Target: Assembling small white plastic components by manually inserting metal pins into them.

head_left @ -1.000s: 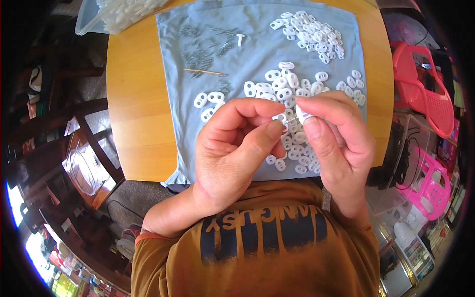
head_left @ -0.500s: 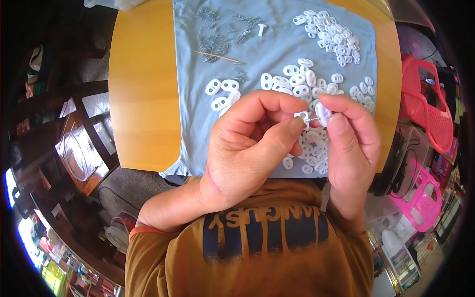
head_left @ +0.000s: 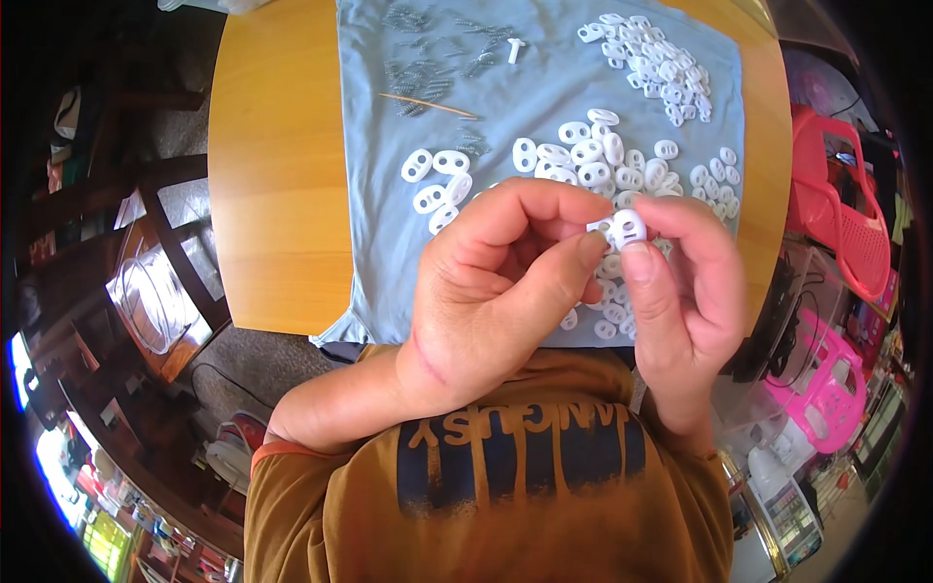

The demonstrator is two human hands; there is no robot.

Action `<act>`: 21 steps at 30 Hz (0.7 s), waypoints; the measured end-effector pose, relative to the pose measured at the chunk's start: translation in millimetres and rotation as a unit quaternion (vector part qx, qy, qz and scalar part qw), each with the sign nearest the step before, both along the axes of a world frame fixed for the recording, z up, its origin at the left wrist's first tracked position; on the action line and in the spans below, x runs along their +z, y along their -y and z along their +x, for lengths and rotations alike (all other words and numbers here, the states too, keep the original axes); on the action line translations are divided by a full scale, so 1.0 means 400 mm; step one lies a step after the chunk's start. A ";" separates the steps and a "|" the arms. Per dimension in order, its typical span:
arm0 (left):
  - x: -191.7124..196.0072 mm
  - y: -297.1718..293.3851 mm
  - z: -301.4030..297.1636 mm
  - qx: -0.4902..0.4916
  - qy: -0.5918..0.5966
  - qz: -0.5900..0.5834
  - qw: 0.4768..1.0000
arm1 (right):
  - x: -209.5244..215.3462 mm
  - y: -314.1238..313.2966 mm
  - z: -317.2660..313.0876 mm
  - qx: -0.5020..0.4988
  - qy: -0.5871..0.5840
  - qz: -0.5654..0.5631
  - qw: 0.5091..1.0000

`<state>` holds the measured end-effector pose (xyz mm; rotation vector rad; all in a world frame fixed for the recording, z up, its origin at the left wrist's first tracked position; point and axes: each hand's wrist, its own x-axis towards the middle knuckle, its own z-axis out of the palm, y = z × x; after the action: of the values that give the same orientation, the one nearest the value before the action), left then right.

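Note:
Over the blue cloth (head_left: 389,253), my two hands meet fingertip to fingertip. My left hand (head_left: 505,301) is closed in a pinch on a small white plastic cord lock part (head_left: 604,230), mostly hidden by thumb and fingers. Between thumb and forefinger, my right hand (head_left: 685,282) grips an oval white cord lock piece (head_left: 631,226) with holes in its face, against the small part. No spring shows between the two pieces now. Several oval two-hole pieces (head_left: 588,152) lie heaped just beyond my fingers, and others show below them.
Small white parts (head_left: 666,73) are piled at the far right of the cloth. Thin metal springs (head_left: 418,73) are scattered at the far left, with a thin wooden stick (head_left: 428,106) and a white T-shaped piece (head_left: 515,49). Several ovals (head_left: 450,162) lie left. Wooden table (head_left: 277,175) beneath.
The oval piece in my right hand has tilted to show its holed face and come up against the small part. The spring seen between them earlier is now out of sight.

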<state>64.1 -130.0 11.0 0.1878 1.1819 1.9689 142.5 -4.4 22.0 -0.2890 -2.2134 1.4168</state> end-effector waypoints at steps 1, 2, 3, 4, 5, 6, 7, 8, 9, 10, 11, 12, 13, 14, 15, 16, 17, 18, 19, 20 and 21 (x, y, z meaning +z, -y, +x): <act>0.002 0.001 0.000 -0.012 0.000 0.000 1.000 | 0.000 0.003 0.003 -0.024 -0.003 -0.061 0.998; 0.003 0.003 -0.001 -0.023 -0.002 0.000 1.000 | 0.000 -0.001 0.004 -0.025 -0.004 -0.061 0.998; 0.003 0.005 -0.001 -0.024 -0.003 -0.001 1.000 | 0.001 -0.007 0.004 -0.007 -0.001 -0.067 0.998; 0.002 0.007 0.000 -0.028 -0.013 0.003 1.000 | 0.001 -0.013 0.005 0.011 0.002 -0.073 0.997; 0.002 0.007 0.001 -0.033 -0.022 0.009 0.999 | 0.003 -0.017 0.007 0.008 0.001 -0.071 0.997; 0.003 0.007 0.001 -0.036 -0.023 0.010 0.999 | 0.004 -0.022 0.010 0.016 0.007 -0.066 0.998; 0.004 0.006 0.000 -0.039 -0.027 0.016 0.999 | 0.005 -0.025 0.012 0.024 0.013 -0.062 0.998; 0.005 0.005 0.001 -0.041 -0.031 0.021 0.998 | 0.006 -0.029 0.012 0.022 0.011 -0.061 0.998; 0.004 0.004 0.004 -0.043 -0.033 0.021 0.998 | 0.006 -0.033 0.012 0.032 0.006 -0.020 0.999; -0.001 0.004 0.008 -0.039 -0.025 0.042 0.998 | 0.007 -0.035 0.013 0.042 0.000 0.021 0.999; -0.003 0.004 0.011 -0.034 -0.017 0.062 0.997 | 0.009 -0.032 0.014 0.041 -0.002 0.022 0.999; -0.002 0.003 0.013 -0.035 -0.018 0.063 0.997 | 0.012 -0.026 0.015 0.038 -0.011 0.006 0.999; -0.001 0.002 0.015 -0.030 -0.015 0.076 0.997 | 0.013 -0.022 0.016 0.035 -0.020 -0.009 0.999; 0.000 0.002 0.017 -0.025 -0.011 0.090 0.996 | 0.012 -0.024 0.016 0.034 -0.021 -0.008 0.999; 0.000 0.004 0.016 -0.026 -0.013 0.090 0.995 | 0.009 -0.026 0.016 0.045 -0.028 -0.003 0.999; 0.001 0.007 0.014 -0.037 -0.024 0.071 0.996 | 0.008 -0.029 0.016 0.056 -0.035 0.001 0.998; 0.002 0.011 0.014 -0.048 -0.034 0.051 0.997 | 0.009 -0.029 0.017 0.055 -0.036 0.001 0.998; -0.002 0.011 0.013 -0.049 -0.035 0.051 0.997 | 0.010 -0.029 0.019 0.061 -0.028 -0.008 0.998; -0.008 0.011 0.012 -0.051 -0.025 0.072 0.996 | 0.011 -0.029 0.020 0.067 -0.020 -0.017 0.997; -0.011 0.011 0.012 -0.054 -0.014 0.092 0.994 | 0.011 -0.030 0.020 0.066 -0.021 -0.018 0.997; -0.012 0.012 0.012 -0.054 -0.015 0.092 0.994 | 0.012 -0.031 0.019 0.075 -0.022 -0.034 0.996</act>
<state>69.0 -134.7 6.3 0.3696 0.9870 1.9835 150.2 8.0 26.8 -0.1147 -2.1943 1.5650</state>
